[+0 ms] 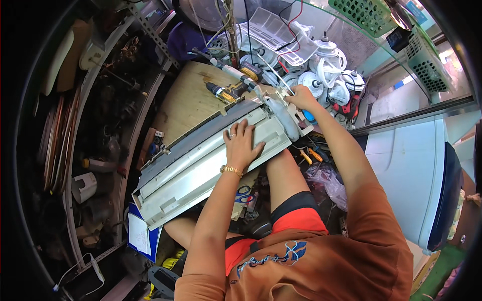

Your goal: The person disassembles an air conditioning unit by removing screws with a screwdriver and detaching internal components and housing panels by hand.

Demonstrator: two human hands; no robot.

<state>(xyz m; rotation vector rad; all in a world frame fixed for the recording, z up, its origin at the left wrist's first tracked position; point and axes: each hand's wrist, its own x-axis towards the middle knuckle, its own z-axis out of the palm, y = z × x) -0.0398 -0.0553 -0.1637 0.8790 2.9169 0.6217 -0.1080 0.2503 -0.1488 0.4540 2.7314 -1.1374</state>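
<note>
Left hand (242, 144) flat on white air-conditioner casing (201, 165); wooden workbench (188, 103) behind.

From up here I can see I've got on a rust-orange t-shirt (341, 251) with short sleeves and some blue swirly print with lettering across the chest. Shorts (296, 215) are bright red-orange with a wide black band at the leg hem, and my forearms are bare. On my left hand (242, 145) there's a ring on one finger, plus a gold bracelet (231, 170) round the wrist; my right hand (301, 98) has nothing on it.
</note>
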